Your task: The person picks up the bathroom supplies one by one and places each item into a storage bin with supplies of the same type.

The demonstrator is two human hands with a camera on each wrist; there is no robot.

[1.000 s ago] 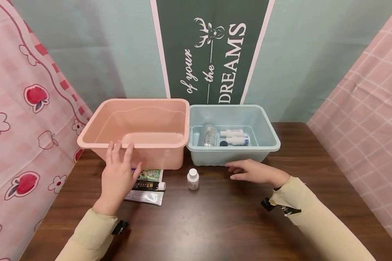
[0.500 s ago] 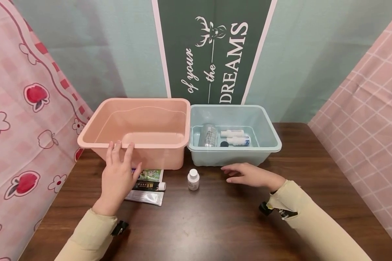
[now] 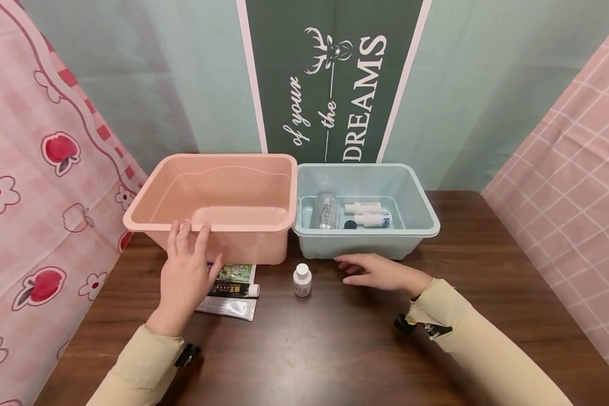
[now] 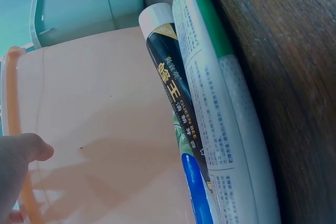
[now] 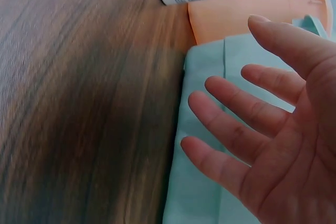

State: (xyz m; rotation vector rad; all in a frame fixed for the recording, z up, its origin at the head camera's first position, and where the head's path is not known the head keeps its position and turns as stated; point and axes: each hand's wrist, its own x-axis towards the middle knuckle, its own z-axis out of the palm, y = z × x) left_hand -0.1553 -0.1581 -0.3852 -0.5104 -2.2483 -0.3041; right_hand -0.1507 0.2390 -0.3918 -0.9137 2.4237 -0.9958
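My left hand (image 3: pixel 186 276) rests its fingertips on the front rim of the pink bin (image 3: pixel 246 248), fingers fairly straight. My right hand (image 3: pixel 383 272) hovers before the blue bin (image 3: pixel 357 246), fingers spread and slightly bent, holding nothing. Left of that hand a white capped bottle (image 3: pixel 302 282) stands upright on the table, apart from it. Below the left hand lie a silver tube (image 3: pixel 230 308), a black toothpaste tube (image 3: pixel 235 290) with a white cap, and a green packet (image 3: pixel 237 273), each partly hidden. The left wrist view shows the black tube (image 4: pixel 173 82) close up.
Inside the blue bin lie a clear bottle (image 3: pixel 327 211), two white bottles, one (image 3: pixel 373 219) with a blue label, and a black round cap (image 3: pixel 351 224). The bins stand side by side on a dark wooden table (image 3: pixel 304 361), with cloth (image 3: pixel 467 84) hung behind and at both sides.
My right hand has drifted left along the front of the blue bin, closer to the white bottle. The left hand stays on the pink rim. The view has shifted slightly.
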